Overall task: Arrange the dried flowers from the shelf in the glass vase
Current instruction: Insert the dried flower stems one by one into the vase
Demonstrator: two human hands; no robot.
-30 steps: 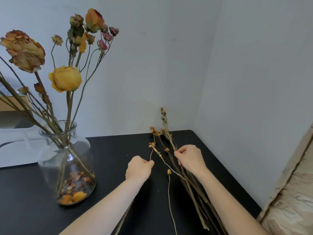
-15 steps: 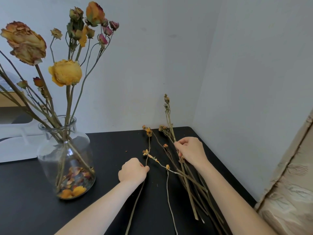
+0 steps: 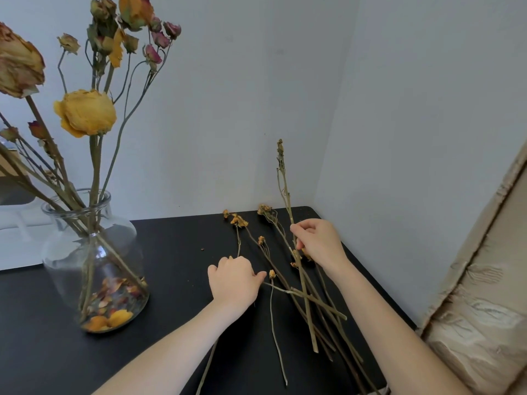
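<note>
- The black tabletop (image 3: 171, 323) fills the lower part of the view. It runs back into a corner where two pale grey walls (image 3: 256, 109) meet, and its far right corner is rounded.
- To its right we see a beige crinkled covering (image 3: 479, 309). At the left edge, behind the vase, there is a white object (image 3: 17, 240) that we cannot identify.
- The glass vase (image 3: 122, 252) stands on the left of the tabletop. Dried roses (image 3: 85, 112) rise from it, and loose petals (image 3: 114, 306) lie on its bottom.
- The loose stems (image 3: 328, 309) lie crossed on the tabletop near the right wall, well apart from the vase.
- Our left grip (image 3: 233, 280) is curled round a thin stem (image 3: 238, 243) with a yellow head, low over the tabletop.
- Our right grip (image 3: 319, 246) pinches a long stem (image 3: 285, 189). The stem tilts upward, with its tip in front of the back wall and its lower end among the loose stems.
</note>
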